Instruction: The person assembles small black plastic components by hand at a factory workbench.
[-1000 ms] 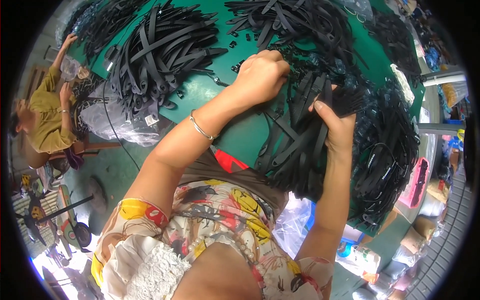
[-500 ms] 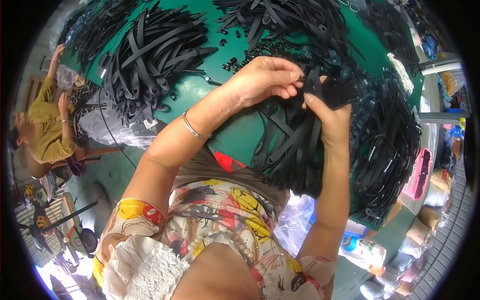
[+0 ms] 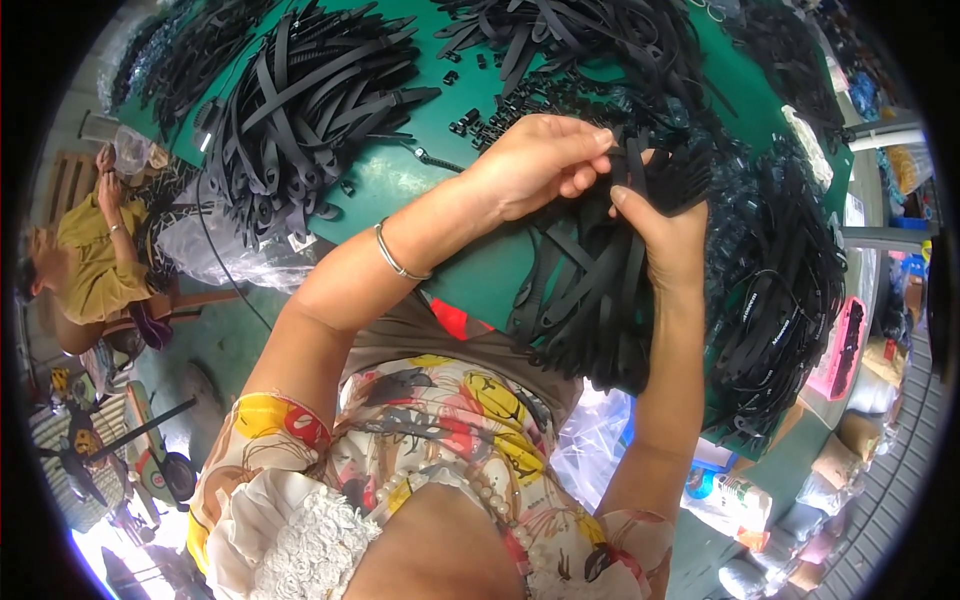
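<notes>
My right hand point(image 3: 668, 232) is closed around a fanned bundle of black straps point(image 3: 678, 180), its thumb pressing on one strap that stands toward the left. My left hand point(image 3: 545, 165) pinches a small dark piece by the near end of that strap; the fingertips hide most of it, so I cannot tell its kind. Below both hands, loose black straps point(image 3: 590, 290) hang and lie in a heap over the table's front edge. Small black buckle-like pieces point(image 3: 490, 118) are scattered on the green table point(image 3: 450, 235) beyond my left wrist.
More black straps lie in a big pile point(image 3: 310, 110) at the left, another pile point(image 3: 570, 40) at the back and one point(image 3: 775, 310) at the right. A pink tray point(image 3: 840, 350) stands beyond the right edge. Another person point(image 3: 100, 240) sits at the far left.
My hands stay almost in place, with the left fingertips pressed closer on the strap end. The view has shifted slightly. The other person's raised arm has come down.
</notes>
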A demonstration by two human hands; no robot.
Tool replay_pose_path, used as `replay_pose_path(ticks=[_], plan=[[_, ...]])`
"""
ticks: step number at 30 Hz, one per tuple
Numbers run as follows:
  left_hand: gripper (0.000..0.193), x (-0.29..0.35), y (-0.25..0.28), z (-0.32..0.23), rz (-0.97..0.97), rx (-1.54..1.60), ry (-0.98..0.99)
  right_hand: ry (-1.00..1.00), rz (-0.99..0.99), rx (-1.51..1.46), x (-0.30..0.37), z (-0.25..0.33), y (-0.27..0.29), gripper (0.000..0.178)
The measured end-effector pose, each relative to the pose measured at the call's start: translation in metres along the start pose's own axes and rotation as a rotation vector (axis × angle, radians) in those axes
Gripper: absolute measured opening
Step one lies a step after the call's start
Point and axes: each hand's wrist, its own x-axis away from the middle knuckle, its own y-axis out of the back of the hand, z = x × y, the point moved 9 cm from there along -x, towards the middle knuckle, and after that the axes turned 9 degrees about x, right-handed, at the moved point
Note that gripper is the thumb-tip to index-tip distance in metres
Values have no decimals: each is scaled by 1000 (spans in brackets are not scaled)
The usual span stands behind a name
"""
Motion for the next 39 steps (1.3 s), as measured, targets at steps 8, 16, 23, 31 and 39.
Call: replay_pose_path(ticks=[8,16,23,31,39], plan=[[18,9,-21,-15,29,-600,-144,3,25,9,-1,-2,0,21],[20,5,-9,-17,3,-812,-27,87,-63,29,4,4,4,23],[19,6,-6,-1,-59,-631,79,114,-54,166,6,5,2,27],[15,10,1,-11,-97,-554,-75,25,-13,232,1,-5,1,24],[14,12,3,-23,-97,-385,-195,21,0,254,0,-2,-2,24]])
